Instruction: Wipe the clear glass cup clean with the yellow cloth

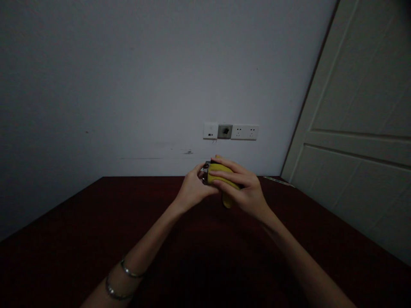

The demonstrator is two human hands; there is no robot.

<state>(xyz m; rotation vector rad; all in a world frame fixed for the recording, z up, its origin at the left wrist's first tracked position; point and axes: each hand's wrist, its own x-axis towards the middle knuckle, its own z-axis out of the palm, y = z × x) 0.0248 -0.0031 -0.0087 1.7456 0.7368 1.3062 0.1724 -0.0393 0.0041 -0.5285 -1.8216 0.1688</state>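
Note:
Held up in front of me above the dark red table is a yellow, soft-looking thing [221,169], perhaps a folded cloth. My right hand [247,186] is closed over it, the fingers lying across its near face. A rounded yellow end hangs below that palm. At the left side of the yellow thing, a small dark, shiny object [205,173] shows between the hands. My left hand [194,188] is curled around this object, thumb on top. Its kind is too dim and covered to tell. Two silver bangles sit on my left forearm.
The dark red tabletop [128,214] reaches to a pale wall [144,85]. White sockets [244,132] and a grey outlet plate [224,131] are set in the wall. A panelled white door [359,128] stands on the right. A thin pale strip [278,181] lies at the table's far right. Light is dim.

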